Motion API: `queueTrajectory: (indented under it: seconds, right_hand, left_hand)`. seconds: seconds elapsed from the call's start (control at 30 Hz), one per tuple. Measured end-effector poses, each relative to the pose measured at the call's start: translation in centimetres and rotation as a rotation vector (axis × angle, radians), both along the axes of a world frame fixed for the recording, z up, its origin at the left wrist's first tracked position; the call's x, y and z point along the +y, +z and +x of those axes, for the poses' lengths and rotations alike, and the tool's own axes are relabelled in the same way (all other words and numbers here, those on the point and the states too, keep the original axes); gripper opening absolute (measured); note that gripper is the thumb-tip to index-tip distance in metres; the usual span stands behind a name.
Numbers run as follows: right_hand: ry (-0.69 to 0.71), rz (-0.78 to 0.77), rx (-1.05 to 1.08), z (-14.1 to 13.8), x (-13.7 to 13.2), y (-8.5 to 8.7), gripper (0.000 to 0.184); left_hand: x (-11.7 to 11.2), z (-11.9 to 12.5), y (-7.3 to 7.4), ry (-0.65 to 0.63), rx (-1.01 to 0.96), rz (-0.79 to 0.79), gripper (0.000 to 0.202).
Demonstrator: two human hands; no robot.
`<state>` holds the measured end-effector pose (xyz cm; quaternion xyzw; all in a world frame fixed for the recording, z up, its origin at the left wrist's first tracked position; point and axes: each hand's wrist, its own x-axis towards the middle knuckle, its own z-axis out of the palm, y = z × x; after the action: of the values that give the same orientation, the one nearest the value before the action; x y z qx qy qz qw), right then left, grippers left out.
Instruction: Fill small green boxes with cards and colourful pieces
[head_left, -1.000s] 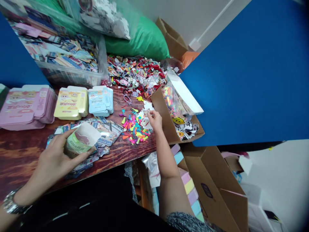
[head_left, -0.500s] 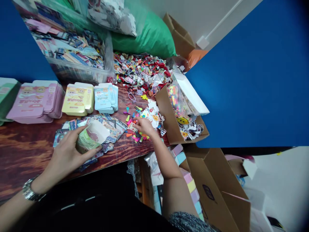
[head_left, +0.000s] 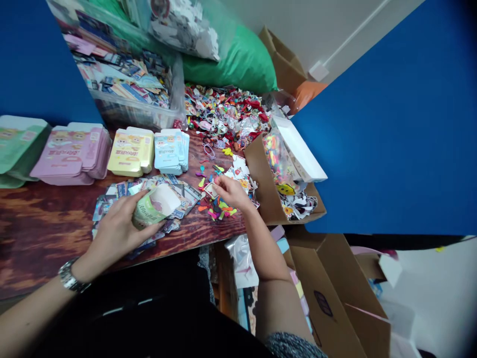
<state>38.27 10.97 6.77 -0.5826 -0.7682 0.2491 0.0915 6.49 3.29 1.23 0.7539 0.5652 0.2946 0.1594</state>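
Note:
My left hand [head_left: 119, 231] grips a small, partly open green-and-white carton [head_left: 153, 207] above a spread of flat printed cards [head_left: 182, 195]. My right hand [head_left: 233, 192] pinches a small white card [head_left: 210, 190] just above a scatter of bright plastic pieces [head_left: 218, 206]. White die-cut stickers [head_left: 240, 174] lie beside that hand, next to the side of a cardboard box. The pieces beneath my right fingers are partly hidden.
Stacks of flat pink [head_left: 72, 154], yellow [head_left: 130, 151], and pale blue [head_left: 169, 151] cartons stand on the wooden table [head_left: 40, 214]. Behind them are a clear bin of printed sheets [head_left: 137, 117] and a heap of trinkets [head_left: 223, 117]. An open cardboard box [head_left: 328, 293] sits below the table edge.
The view has drifted, shifting the table rightward in frame. My right hand has moved left over the coloured pieces to the small white card. My left hand still holds the carton.

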Motion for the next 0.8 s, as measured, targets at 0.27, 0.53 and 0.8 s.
queueTrajectory:
  seconds: [0.27,0.53,0.8]
  right_hand:
    - [0.222,0.193,0.267,-7.8,-3.0,3.4,0.015]
    - [0.405,0.256,0.344,-11.3,-3.9,0.6,0.018]
    - [-0.211,0.220,0.170,-5.0,4.6,-1.2,0.028]
  left_hand:
    - [0.5,1.6,-0.3,-0.041,-0.003,0.084,0.067]
    - [0.0,1.0,-1.2,-0.064,-0.005,0.118,0.068]
    - [1.4,-0.2,-0.9,0.015,-0.052,0.034,0.080]
